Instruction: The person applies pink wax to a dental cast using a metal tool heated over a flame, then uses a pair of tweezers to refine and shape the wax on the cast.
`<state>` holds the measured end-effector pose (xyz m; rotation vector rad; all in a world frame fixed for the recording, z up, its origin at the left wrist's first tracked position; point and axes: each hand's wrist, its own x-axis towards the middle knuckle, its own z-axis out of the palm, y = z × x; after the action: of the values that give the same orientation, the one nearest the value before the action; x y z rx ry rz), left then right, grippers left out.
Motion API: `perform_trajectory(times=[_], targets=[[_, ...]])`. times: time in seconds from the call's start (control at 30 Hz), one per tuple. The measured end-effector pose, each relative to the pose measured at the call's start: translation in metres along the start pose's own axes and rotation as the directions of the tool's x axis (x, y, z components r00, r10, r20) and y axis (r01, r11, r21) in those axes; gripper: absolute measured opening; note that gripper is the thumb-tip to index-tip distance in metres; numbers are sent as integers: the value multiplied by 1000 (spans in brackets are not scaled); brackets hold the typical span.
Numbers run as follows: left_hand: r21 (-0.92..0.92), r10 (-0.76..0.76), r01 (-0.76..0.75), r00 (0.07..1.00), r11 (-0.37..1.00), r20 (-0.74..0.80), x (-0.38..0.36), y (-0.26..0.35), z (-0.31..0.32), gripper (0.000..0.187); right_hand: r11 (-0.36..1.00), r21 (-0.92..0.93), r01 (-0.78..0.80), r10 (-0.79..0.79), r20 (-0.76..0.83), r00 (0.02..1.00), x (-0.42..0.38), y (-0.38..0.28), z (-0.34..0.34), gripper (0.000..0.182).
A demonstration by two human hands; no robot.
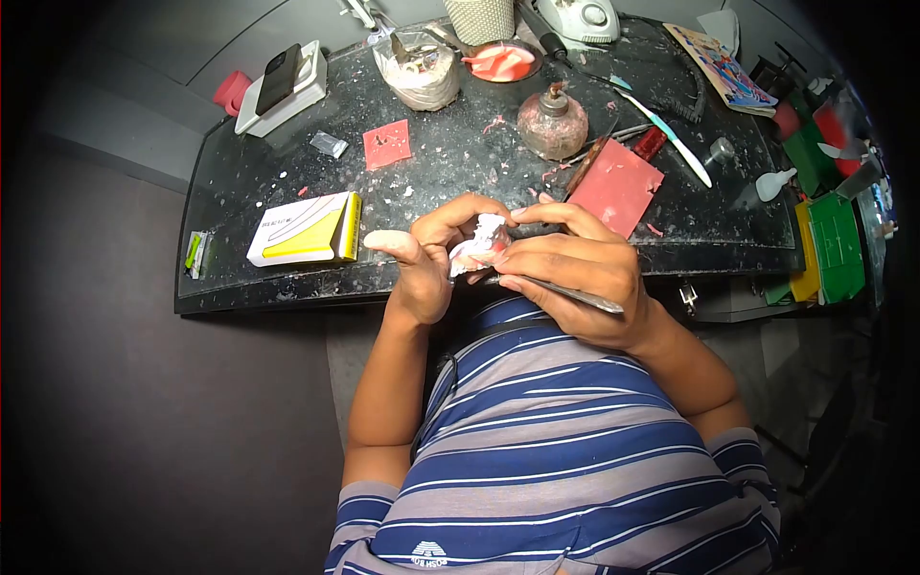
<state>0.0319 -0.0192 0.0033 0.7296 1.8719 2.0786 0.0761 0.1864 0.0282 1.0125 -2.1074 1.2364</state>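
Near the front edge of the black table, my left hand (422, 264) grips a small white and pink piece (487, 240), its thumb sticking out to the left. My right hand (585, 278) holds a thin metal tool (572, 293) under its fingers, the handle pointing down to the right. Its fingertips meet the right side of the piece. The tool's working end is hidden behind the fingers and the piece.
A yellow and white box (305, 228) lies left of my hands. Red sheets (618, 187), a glass burner (553, 125), a toothbrush (680, 149), a plastic-lined bowl (422, 81) and a dish with pink material (501, 62) stand behind. Green bins (836, 246) are at the right.
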Motion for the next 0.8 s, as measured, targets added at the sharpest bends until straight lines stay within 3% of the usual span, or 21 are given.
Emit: perform_trajectory(times=[0.17, 0.33, 0.57, 0.67, 0.73, 0.8], targets=[[15, -4, 5, 1000, 1000, -19, 1, -2, -1, 138, 1000, 1, -1, 1, 3, 1000, 2, 0, 1, 22], [-88, -22, 26, 999, 996, 43, 2, -1, -4, 135, 1000, 23, 5, -6, 5, 1000, 2, 1, -2, 23], [-48, -35, 37, 999, 998, 42, 3, 0, -5, 137, 999, -46, 6, -5, 14, 1000, 1, -4, -1, 21], [-114, -52, 55, 998, 992, 32, 5, 0, -6, 137, 991, -129, 30, -31, -4, 1000, -3, -3, 4, 20], [-262, -85, 94, 995, 961, 46, 6, 0, -7, 137, 983, -172, 69, -71, -4, 997, -6, 1, 6, 21], [-254, -95, 102, 995, 962, 38, 7, 1, -6, 137, 981, -165, 102, -108, -30, 994, -7, 5, 7, 23]])
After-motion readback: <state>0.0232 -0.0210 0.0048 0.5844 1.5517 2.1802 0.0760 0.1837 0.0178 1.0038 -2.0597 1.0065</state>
